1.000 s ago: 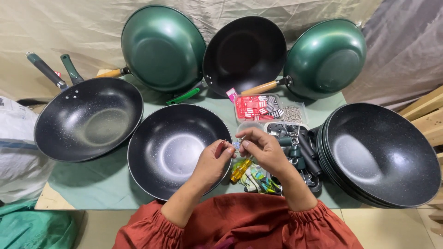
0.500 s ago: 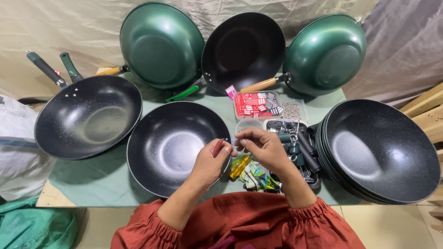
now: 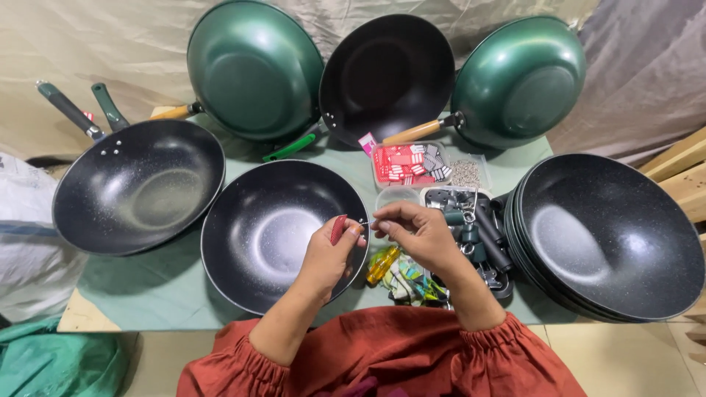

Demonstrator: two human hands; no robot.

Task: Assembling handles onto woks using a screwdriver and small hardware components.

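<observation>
A: Head view looks down on a green table (image 3: 162,287) crowded with woks. What do the hands hold?

B: The left hand (image 3: 332,254) is closed on a red-handled tool (image 3: 338,229), with a thin metal tip poking right toward the other hand. The right hand (image 3: 415,234) pinches something tiny at its fingertips (image 3: 379,223); it is too small to tell what. The two hands nearly meet, tip to fingertips.

A: Where are they?

B: Over the right rim of the middle wok (image 3: 272,231), a black, handleless one lying open side up at the table's near edge.

A: And around them?

B: Left of it lies a black wok (image 3: 140,187) with a dark handle. At the back three woks lean against a beige cloth (image 3: 88,44): a green one (image 3: 254,70) showing its underside, a black inside (image 3: 386,73), and another green one (image 3: 518,81) with a wooden handle. A stack of black woks (image 3: 610,235) sits on the right.

A: Small stuff?

B: Beyond the hands, a clear box (image 3: 408,163) of red and grey pieces, and beside it a heap of small metal parts (image 3: 465,173). A tray of dark handles (image 3: 485,235) lies just right of the right hand. A yellow screwdriver (image 3: 382,266) lies under the wrists. Both sleeves (image 3: 412,360) are rust red
</observation>
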